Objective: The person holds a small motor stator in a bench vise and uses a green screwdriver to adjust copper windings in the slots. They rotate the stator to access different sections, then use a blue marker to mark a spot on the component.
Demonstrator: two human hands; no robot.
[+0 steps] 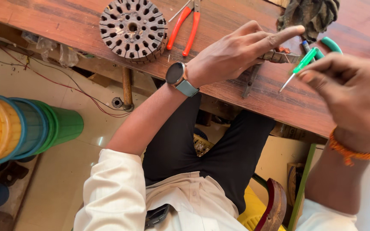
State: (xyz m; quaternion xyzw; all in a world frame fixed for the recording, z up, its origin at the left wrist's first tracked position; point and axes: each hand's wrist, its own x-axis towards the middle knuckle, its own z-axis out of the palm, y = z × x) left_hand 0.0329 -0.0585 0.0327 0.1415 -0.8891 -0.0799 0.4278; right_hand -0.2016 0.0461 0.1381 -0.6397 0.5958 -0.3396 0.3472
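On the wooden counter (86, 30) lie a round slotted motor stator core (132, 29) and red-handled pliers (185, 25), well apart from the hands. A dark crumpled cloth (311, 15) sits beyond. The left hand (236, 53), forefinger outstretched, presses a thin metal strip (279, 56) against the counter. The right hand (352, 92) pinches a small green-handled screwdriver (301, 66), its tip pointing down just beside the strip.

Green-handled screwdriver (301, 66), tip tilted down-left

Wooden bench (253, 92) looks scuffed and matt, slotted core (133, 29) is dull grey metal, screwdriver (303, 63) handle's glossy green plastic.
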